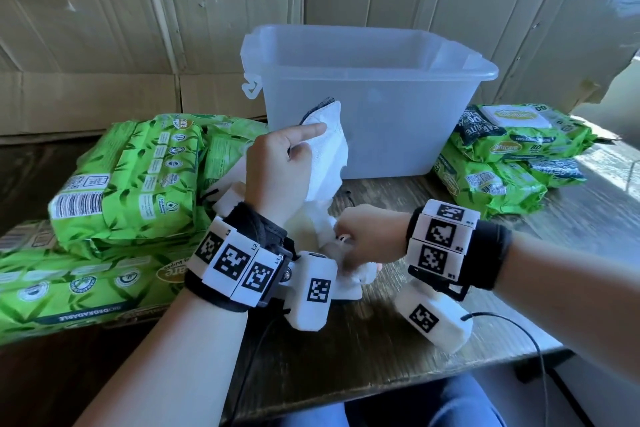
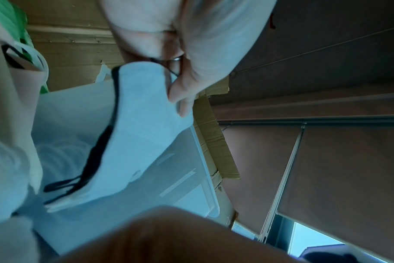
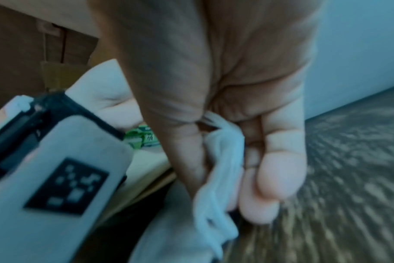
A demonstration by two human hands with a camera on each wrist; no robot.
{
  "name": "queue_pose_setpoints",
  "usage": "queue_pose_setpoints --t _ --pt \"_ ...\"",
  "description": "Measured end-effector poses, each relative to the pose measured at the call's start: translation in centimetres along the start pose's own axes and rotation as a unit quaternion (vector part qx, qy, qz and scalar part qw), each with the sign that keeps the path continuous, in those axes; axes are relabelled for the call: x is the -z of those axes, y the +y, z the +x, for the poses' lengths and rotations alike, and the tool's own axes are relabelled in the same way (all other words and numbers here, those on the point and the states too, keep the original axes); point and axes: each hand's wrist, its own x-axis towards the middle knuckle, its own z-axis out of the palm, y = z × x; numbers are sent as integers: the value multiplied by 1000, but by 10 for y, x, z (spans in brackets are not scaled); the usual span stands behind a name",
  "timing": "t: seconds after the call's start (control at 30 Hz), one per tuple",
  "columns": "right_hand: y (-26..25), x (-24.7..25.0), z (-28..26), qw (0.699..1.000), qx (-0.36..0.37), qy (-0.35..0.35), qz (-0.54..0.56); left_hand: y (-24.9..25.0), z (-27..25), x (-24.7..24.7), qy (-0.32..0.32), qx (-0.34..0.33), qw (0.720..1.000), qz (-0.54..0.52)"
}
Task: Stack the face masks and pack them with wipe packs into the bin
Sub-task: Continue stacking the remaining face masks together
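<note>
Masks first: left hand (image 1: 277, 166) pinches one mask (image 1: 329, 149) aloft, right hand (image 1: 367, 236) grips another; align edges squarely before binning.

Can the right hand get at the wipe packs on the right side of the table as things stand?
Probably not yet: the right hand is pinching a mask from the pile. The path to the wipe packs looks open table otherwise.

Bin (image 1: 381, 135) mouth stood unobstructed at 12 o'clock; wipe packs (image 1: 128, 177) blocked 9 o'clock, more packs (image 1: 512, 156) 2 o'clock.
</note>
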Motion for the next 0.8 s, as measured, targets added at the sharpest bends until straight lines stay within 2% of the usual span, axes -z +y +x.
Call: queue_pose_setpoints --t 0.13,0.23,0.3,0.4,0.47,0.53,0.63,0.73,0.8 --pt "25 23 -21 990 2 75 119 -1 0 -1 3 -9 1000 2" --pt "49 46 -46 961 -25 168 218 -2 1 -1 26 2 1000 -9" --pt "67 57 -60 915 -29 246 317 -3 1 -2 48 10 999 -24" --pt "81 63 -73 821 -1 330 465 -1 0 -3 63 9 997 -46" --pt "80 62 -77 767 26 375 519 1 -1 -3 45 6 996 -70" --pt "72 57 -79 733 62 391 553 4 -3 -5 12 5 993 -114" --pt "58 45 -75 727 90 376 568 8 -9 -9 -73 -17 987 -143" --pt "43 29 -65 765 82 351 533 15 -16 -14 -133 -10 972 -191" --pt "35 19 -58 795 62 348 493 11 -17 -18 -122 -5 974 -192"
